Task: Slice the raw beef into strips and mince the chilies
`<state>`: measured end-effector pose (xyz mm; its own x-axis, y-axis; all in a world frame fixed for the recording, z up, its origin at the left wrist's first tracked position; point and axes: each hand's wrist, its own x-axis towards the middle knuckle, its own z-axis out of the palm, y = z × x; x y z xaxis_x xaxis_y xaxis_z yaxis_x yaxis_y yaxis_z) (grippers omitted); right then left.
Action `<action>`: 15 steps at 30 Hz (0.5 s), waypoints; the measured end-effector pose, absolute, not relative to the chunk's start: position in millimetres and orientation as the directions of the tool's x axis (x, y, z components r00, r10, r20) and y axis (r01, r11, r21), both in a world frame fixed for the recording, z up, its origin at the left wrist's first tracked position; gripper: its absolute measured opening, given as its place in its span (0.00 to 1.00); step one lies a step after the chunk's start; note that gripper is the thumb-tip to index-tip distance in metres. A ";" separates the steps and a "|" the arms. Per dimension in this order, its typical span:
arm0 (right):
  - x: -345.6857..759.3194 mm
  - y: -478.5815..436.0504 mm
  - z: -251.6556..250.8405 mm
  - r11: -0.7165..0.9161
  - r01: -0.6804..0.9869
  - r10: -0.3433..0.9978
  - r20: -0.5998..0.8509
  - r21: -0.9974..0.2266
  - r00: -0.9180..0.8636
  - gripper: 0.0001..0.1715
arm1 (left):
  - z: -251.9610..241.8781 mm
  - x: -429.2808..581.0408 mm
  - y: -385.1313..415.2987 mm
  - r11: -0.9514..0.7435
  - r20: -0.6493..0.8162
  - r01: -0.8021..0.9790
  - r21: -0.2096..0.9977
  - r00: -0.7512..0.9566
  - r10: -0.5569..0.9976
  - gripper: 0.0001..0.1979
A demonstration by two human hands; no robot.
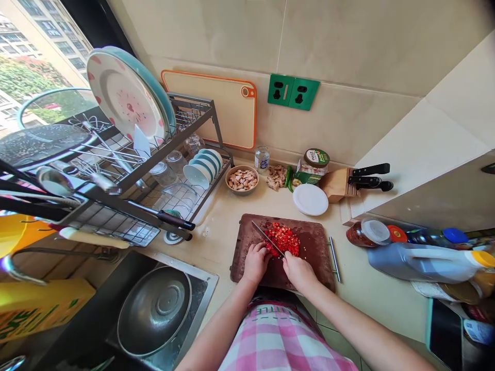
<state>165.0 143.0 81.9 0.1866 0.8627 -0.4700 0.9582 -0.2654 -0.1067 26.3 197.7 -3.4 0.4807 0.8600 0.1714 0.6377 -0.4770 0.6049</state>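
Observation:
On a dark brown cutting board (315, 265) lies a heap of finely chopped red chili peppers (285, 236). My right hand (300, 270) is closed round the handle of a kitchen knife (266, 237), whose blade slants across the heap toward the upper left. My left hand (255, 262) has its fingers curled and pressed on red chili peppers at the heap's near left side, close beside the blade. The knife handle is mostly covered by my right hand. Small pale seeds are scattered on the board right of the heap.
Behind the board stand a bowl of garlic cloves (242, 180), ginger (276, 178), green chilies (289, 178), a white lid (310, 199) and a knife block (337, 184). Left are a dish rack (201, 121) and a sink holding a wok (154, 309). Bottles and jars (417, 260) line the right.

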 end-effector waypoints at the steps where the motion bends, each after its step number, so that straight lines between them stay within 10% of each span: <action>1: 167.1 146.2 84.0 -0.260 0.959 0.867 -0.465 -0.113 0.181 0.15 | -3.2 26.1 197.6 -0.475 0.173 0.632 0.613 0.479 0.861 0.05; 15: 168.8 145.9 89.3 -0.268 0.955 0.872 -0.455 -0.130 0.183 0.15 | -4.3 32.8 199.4 -0.448 0.158 0.672 0.589 0.448 0.880 0.03</action>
<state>168.8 145.9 89.3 0.1833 0.8716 -0.4546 0.9545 -0.2684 -0.1298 32.8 199.4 -4.3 0.4484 0.8798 0.1577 0.6720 -0.4482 0.5895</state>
